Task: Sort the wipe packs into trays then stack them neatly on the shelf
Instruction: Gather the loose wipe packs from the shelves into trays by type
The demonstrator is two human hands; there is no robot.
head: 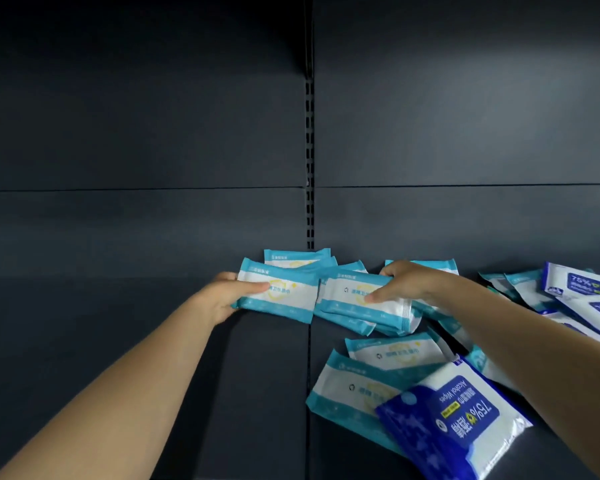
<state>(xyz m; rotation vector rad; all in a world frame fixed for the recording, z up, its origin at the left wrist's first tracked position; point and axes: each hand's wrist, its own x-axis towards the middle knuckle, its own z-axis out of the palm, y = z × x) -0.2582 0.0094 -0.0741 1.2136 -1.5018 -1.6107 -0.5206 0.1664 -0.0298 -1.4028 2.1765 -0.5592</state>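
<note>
Dark grey metal shelf [153,341]: mid-frame, teal-and-white wipe packs [278,295] are gripped by left hand [222,299] and right hand [406,282]; sorting underway, trays unseen; squaring probably needed.

two bare forearms enter from the lower edge of the frame, uncovered from elbow to wrist, with no sleeve or cuff showing on either. the left hand [227,299] and the right hand [400,284] are ungloved. no watch, bracelet or band shows at the wrists, and no ring shows on the visible fingers [257,287]. nails appear short and unpainted. the rest of the person lies outside the head camera's view.
</note>
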